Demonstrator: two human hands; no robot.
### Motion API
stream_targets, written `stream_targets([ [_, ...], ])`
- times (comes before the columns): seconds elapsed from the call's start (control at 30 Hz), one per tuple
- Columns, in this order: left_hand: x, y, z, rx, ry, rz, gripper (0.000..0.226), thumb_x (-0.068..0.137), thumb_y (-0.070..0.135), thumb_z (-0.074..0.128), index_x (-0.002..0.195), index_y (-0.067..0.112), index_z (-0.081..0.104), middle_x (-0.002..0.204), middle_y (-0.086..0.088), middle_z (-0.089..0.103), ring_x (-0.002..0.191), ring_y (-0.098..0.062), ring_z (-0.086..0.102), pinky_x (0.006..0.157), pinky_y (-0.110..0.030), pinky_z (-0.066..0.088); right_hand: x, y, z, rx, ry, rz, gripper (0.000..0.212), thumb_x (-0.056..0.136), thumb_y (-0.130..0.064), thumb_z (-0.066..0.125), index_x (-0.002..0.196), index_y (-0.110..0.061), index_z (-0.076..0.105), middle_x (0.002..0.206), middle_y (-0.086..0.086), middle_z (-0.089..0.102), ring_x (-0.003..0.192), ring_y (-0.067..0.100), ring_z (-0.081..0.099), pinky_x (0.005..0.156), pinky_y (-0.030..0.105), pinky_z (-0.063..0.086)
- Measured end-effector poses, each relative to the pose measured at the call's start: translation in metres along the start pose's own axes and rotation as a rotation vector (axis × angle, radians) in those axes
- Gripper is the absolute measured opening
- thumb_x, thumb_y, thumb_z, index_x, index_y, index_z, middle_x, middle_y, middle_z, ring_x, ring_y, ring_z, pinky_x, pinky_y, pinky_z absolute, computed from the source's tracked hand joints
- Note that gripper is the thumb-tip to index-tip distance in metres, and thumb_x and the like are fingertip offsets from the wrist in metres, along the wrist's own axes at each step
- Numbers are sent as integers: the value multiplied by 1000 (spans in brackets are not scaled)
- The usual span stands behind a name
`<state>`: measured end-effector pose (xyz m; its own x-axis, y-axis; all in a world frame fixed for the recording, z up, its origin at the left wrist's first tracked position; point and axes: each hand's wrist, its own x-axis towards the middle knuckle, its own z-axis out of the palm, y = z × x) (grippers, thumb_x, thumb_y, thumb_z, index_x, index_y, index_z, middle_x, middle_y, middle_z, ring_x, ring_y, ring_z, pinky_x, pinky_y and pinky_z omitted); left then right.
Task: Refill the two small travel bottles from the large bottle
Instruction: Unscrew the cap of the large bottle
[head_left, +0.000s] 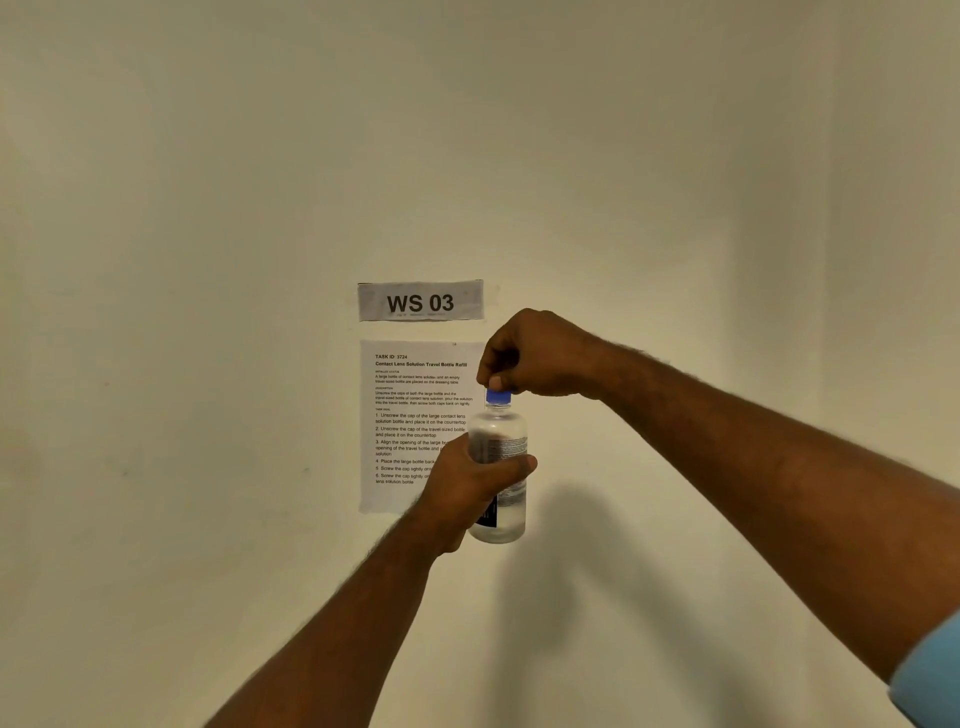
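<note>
Head view, facing a plain pale wall (208, 208).

Paper label reading "WS 03" (420, 301) taped to the wall just left of centre. Directly at 6 o'clock from it, a printed task sheet (400, 426), its right edge hidden behind the bottle and hands.

Left hand (467, 493) comes up from 7 o'clock, fingers and thumb wrapped round the middle of the large bottle (498, 447), holding it upright in the air in front of the sheet. Bottle clear, with a printed label; contents not readable. Base shows below the hand.

Blue cap (498, 398) sits on the bottle's neck, at 12 o'clock from the left hand.

Right hand (530, 358) reaches in from 4 o'clock, held above the bottle, fingertips pinching the cap from the top.

Light blue sleeve (930, 675) at the lower right edge. Arm shadows on the wall below the bottle.
</note>
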<state>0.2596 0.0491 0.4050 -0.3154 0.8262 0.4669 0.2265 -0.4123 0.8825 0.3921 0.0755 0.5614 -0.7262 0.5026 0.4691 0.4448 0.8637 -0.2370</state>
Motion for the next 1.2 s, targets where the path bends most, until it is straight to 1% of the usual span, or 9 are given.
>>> stream_targets([
  [0.1, -2, -1, -1, 3, -8, 4, 29, 82, 16, 84, 106, 19, 68, 99, -13, 75, 98, -34, 74, 95, -57, 59, -2, 1, -2, 138, -57, -1, 25, 86, -4, 73, 109, -15, 75, 105, 0, 75, 97, 13, 70, 85, 27, 58],
  [0.3, -1, 0, 0, 9, -9, 21, 27, 81, 18, 85, 100, 29, 69, 93, -2, 76, 94, -27, 76, 93, -52, 61, 0, -1, 4, -45, 97, 73, 32, 81, -50, 76, 90, -19, 78, 80, -1, 76, 70, 13, 71, 70, 28, 58],
  [0.47, -2, -3, -1, 25, -9, 19, 29, 80, 20, 86, 103, 28, 69, 96, -5, 76, 96, -29, 75, 93, -52, 61, -1, -2, 4, 33, -9, 48, 17, 83, -16, 79, 100, -14, 78, 96, 0, 76, 89, 15, 72, 86, 34, 60],
  [0.53, -3, -5, -3, 24, -11, 19, 28, 80, 19, 86, 102, 27, 69, 95, -6, 76, 95, -29, 75, 92, -51, 61, -2, -2, 3, 110, -53, 46, 21, 84, -6, 76, 103, -15, 78, 98, -1, 76, 92, 14, 70, 81, 29, 59],
  [0.63, -2, -7, -4, 18, -9, 25, 30, 80, 21, 86, 102, 30, 69, 95, -3, 76, 94, -26, 75, 91, -48, 61, -2, -3, 5, 142, 10, 66, 21, 86, -30, 77, 105, -21, 77, 98, -4, 75, 86, 13, 69, 73, 26, 59],
  [0.77, 0, -7, -6, 17, -19, 24, 29, 78, 22, 86, 101, 30, 70, 94, -2, 77, 94, -26, 76, 92, -50, 61, -2, -5, 9, -93, 84, 127, 37, 79, -57, 74, 92, -22, 77, 78, -7, 71, 64, 10, 64, 59, 23, 50],
  [0.9, 0, -13, -8, 13, -35, 18, 38, 74, 25, 88, 107, 23, 70, 98, -6, 76, 97, -29, 75, 94, -53, 60, -4, -4, 12, -2, -27, 101, 15, 86, -28, 76, 97, -18, 77, 83, -4, 74, 63, 10, 67, 60, 23, 52],
  [1.03, -5, -24, -11, -14, -42, 14, 41, 68, 29, 88, 105, 31, 70, 97, 0, 77, 96, -25, 76, 92, -47, 62, -8, 2, 16, 96, -73, 87, 21, 92, -6, 66, 109, -14, 76, 104, -1, 72, 72, 12, 68, 59, 16, 54],
  [1.2, -17, -46, -23, -51, -81, -12, 44, 72, 25, 88, 111, 28, 69, 98, 3, 78, 96, -21, 76, 83, -34, 63, -22, 31, 38, 571, 51, 109, 26, 95, 3, 58, 108, -10, 75, 115, 3, 69, 92, 26, 71, 75, 27, 60],
])
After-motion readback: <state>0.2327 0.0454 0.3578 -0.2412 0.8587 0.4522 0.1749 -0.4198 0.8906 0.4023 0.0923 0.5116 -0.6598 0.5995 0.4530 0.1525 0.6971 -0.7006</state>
